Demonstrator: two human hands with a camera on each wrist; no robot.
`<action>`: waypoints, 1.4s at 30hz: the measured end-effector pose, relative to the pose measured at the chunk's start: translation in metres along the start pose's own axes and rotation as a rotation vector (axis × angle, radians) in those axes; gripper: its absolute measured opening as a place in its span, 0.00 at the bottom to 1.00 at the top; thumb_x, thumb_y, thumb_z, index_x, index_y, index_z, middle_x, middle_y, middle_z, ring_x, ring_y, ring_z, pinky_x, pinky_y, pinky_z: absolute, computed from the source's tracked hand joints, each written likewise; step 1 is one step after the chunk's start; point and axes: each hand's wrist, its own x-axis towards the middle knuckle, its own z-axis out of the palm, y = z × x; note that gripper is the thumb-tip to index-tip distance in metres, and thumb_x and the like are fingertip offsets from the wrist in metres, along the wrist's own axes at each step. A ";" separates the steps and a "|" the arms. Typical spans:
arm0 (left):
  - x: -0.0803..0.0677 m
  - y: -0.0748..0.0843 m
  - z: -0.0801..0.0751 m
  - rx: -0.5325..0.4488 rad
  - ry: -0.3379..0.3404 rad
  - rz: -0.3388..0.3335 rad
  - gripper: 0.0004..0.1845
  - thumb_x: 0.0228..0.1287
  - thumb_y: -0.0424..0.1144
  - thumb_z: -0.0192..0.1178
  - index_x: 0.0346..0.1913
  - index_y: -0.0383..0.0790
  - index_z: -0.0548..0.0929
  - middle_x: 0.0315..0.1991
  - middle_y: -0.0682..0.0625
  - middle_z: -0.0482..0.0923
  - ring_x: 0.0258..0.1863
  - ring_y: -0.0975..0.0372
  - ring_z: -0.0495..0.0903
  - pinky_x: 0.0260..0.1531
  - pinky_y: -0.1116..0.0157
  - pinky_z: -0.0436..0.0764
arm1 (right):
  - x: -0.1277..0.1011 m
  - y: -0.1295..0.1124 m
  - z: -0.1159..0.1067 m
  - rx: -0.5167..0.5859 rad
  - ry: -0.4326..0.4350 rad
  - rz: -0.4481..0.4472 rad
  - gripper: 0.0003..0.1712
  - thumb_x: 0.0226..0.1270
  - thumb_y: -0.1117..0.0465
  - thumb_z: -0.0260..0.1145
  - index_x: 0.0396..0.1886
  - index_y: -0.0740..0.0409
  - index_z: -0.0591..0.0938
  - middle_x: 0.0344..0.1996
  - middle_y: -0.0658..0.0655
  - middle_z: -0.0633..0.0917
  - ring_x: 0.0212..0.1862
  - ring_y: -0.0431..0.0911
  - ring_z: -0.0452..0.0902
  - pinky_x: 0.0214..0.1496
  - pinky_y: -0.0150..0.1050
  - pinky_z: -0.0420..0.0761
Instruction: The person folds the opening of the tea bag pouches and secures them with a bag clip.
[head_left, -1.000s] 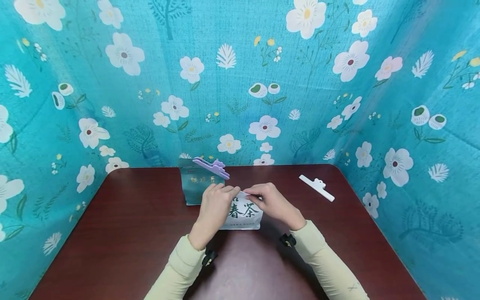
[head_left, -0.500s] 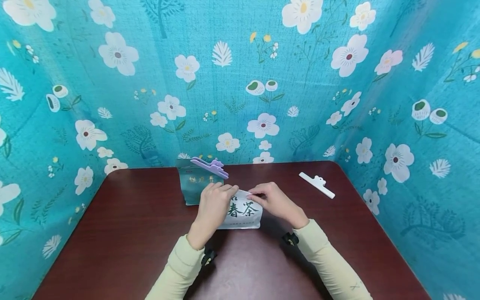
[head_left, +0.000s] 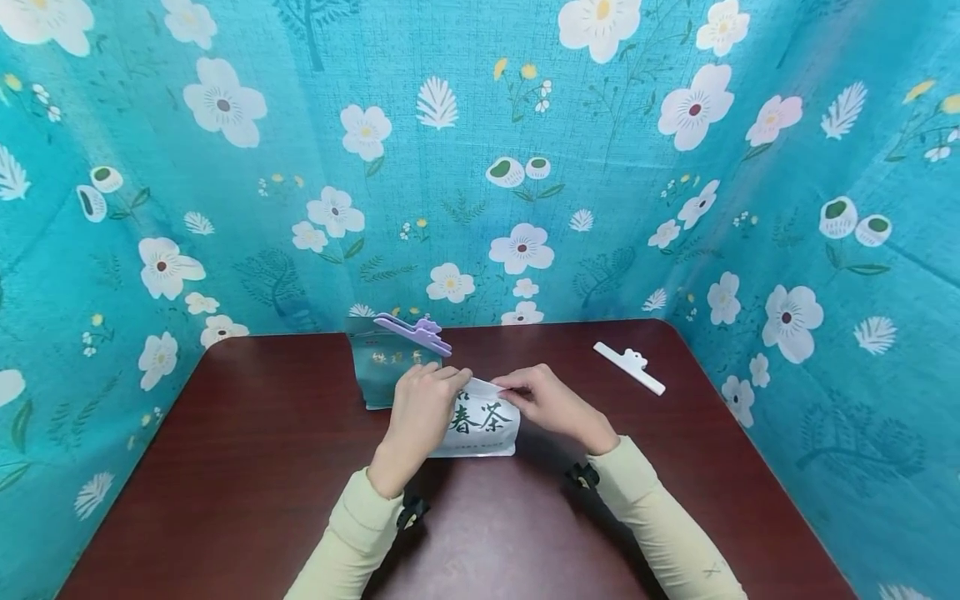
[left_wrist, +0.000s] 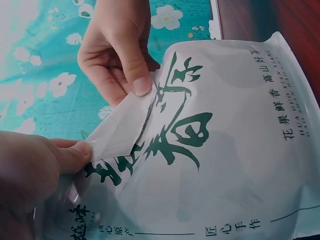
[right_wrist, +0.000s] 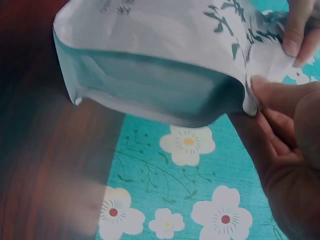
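Note:
A white tea bag [head_left: 483, 429] with green lettering stands at the middle of the table, held by both hands. Its top is folded over into a pale flap [left_wrist: 112, 132], clearest in the left wrist view. My left hand [head_left: 423, 408] pinches the flap at its left part, thumb on the front, and hides the bag's left side in the head view. At the other end of the fold, my right hand [head_left: 551, 408] pinches the bag's top right corner between thumb and fingers. The right wrist view shows the bag's gusseted side [right_wrist: 150, 85].
Behind the left hand stands a green tea bag [head_left: 375, 371] with a purple sealing clip [head_left: 416, 333] across its top. A white sealing clip [head_left: 628, 367] lies at the back right of the dark red table [head_left: 247, 467]. Blue flowered cloth [head_left: 450, 183] surrounds the table's back and sides.
The right hand has slid slightly right along the fold, so the gap between the hands has widened. Both keep their pinch. The head view has shifted a little.

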 end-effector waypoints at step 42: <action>-0.012 0.009 -0.005 0.064 0.029 0.054 0.17 0.53 0.29 0.77 0.47 0.45 0.92 0.40 0.52 0.90 0.38 0.60 0.87 0.40 0.62 0.81 | -0.010 -0.002 0.023 -0.048 0.232 -0.043 0.11 0.63 0.69 0.73 0.46 0.58 0.91 0.38 0.53 0.91 0.39 0.39 0.87 0.42 0.35 0.86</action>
